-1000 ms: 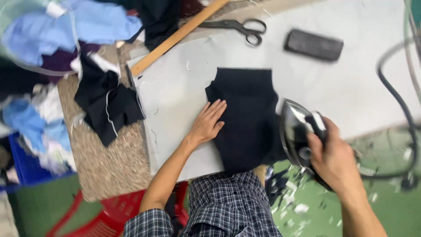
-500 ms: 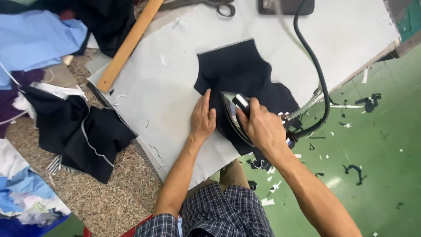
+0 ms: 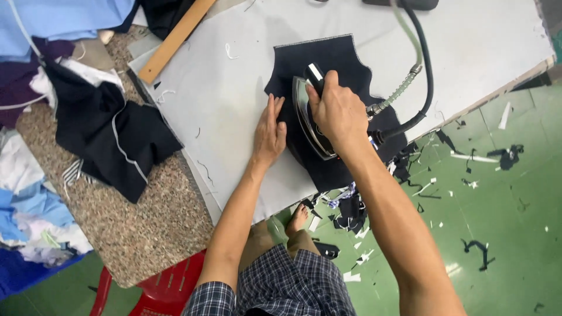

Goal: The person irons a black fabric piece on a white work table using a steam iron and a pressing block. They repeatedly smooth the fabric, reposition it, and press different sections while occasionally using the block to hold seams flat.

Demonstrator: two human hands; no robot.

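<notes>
A piece of dark navy fabric [image 3: 328, 58] lies flat on a grey pressing cloth [image 3: 222, 117] that covers the table. My right hand [image 3: 336, 111] grips the black handle of a metal steam iron [image 3: 307, 120], which rests on the fabric. My left hand [image 3: 269, 134] lies flat beside the iron, fingers together, pressing the fabric's left edge. A black cable and a ribbed hose [image 3: 418, 88] run from the iron's back up toward the table's far side.
A wooden ruler [image 3: 175, 40] lies at the cloth's upper left. Black cloth with white piping [image 3: 111, 134] and blue, purple and white fabrics [image 3: 35, 35] are heaped on the speckled tabletop at left. Fabric scraps litter the green floor [image 3: 497, 193]. A red plastic stool [image 3: 158, 292] stands below.
The iron came from off the table's right edge onto the dark fabric and has slid further up it. My left hand stayed on the fabric's left edge.
</notes>
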